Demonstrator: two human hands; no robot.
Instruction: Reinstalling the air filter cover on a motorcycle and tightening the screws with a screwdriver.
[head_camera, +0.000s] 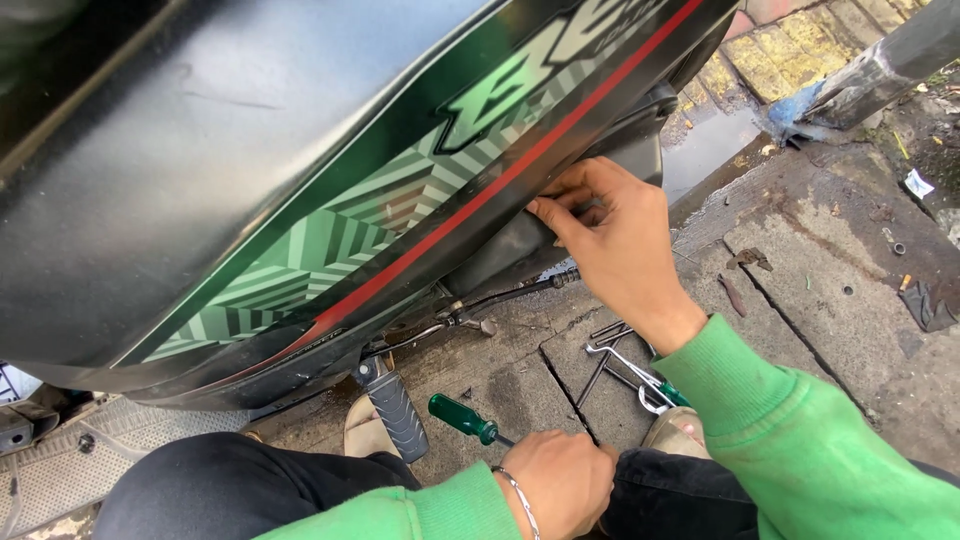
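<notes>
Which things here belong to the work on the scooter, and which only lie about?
In use: right hand under the scooter's side panel; left hand on the green-handled screwdriver.

Lying about: wrenches, metal post, litter scraps.

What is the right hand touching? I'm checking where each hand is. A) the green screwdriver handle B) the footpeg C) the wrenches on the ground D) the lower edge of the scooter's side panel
D: the right hand reaches under the side panel, fingers at its lower edge.

Black scooter panel (300, 200) with green zigzags, red stripe; green-handled screwdriver (462, 418).
</notes>
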